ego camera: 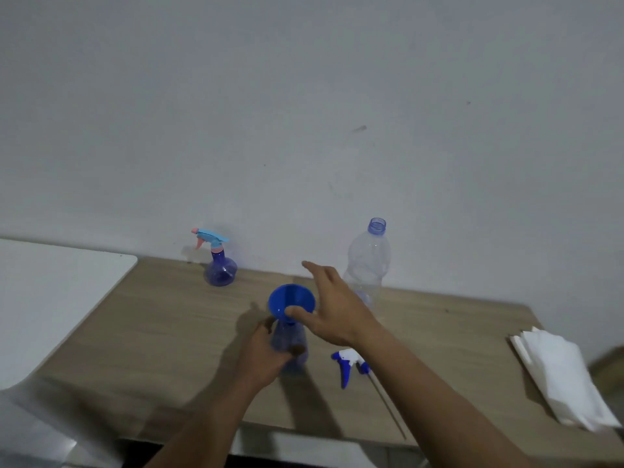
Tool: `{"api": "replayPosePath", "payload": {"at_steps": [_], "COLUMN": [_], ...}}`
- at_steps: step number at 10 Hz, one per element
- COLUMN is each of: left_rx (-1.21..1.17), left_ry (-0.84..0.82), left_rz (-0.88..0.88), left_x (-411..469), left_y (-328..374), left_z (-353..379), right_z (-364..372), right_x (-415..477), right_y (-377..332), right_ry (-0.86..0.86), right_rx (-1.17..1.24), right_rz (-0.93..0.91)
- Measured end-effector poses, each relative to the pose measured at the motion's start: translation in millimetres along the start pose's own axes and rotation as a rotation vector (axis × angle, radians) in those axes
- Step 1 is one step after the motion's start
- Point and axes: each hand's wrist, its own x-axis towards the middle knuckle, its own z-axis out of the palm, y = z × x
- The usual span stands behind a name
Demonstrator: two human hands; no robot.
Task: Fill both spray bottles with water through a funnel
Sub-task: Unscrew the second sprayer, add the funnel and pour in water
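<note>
Wooden tabletop (169, 332) against a pale wall, and nearest us the left hand (263, 356) wraps its fingers around the uncapped blue spray bottle (292, 339), holding it upright. Blue funnel (291, 301) sits in its neck. Right hand (332, 309) hovers over the rim, fingers spread loose, thumb seemingly touching the funnel's edge, though blur makes that uncertain. Just right lies the removed trigger head (347, 363), flat on the wood. Napkins (560, 373) far right. Behind, a clear, capless water bottle (368, 261) stands; the second spray bottle (219, 261), pink-and-blue trigger on, waits by the wall.
</note>
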Motion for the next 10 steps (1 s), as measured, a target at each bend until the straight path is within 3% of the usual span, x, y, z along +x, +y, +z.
{"api": "replayPosePath", "payload": {"at_steps": [1,3,5,6,7,10], "left_rx": [0.089,0.154,0.083,0.015,-0.053,-0.18], "left_ry": [-0.071,-0.042,-0.165,-0.171,-0.142,-0.226], "left_rz": [-0.027,-0.041,0.041,-0.038,-0.003,-0.004], "left_x": [-3.6,9.5,11.6,13.4,10.9,22.0], "left_y": [7.2,-0.2,-0.1,-5.9,-4.1,-9.9], "left_z": [-0.7,-8.5,-15.2,-13.8,-17.4,-18.1], "right_z": [21.3,34.5,38.8,32.5,25.0,-4.0], "right_x": [16.9,40.8,38.7,39.2,39.2,33.3], "right_y": [-5.9,-11.4,-10.0,-10.1,-15.3,-18.8], "right_ry": [-0.181,-0.26,-0.233,-0.251,-0.26,-0.278], "right_rx": [-0.076,-0.15,-0.21,-0.171,-0.173,-0.045], "right_rz": [0.093,0.126,0.117,0.138,0.144,0.356]}}
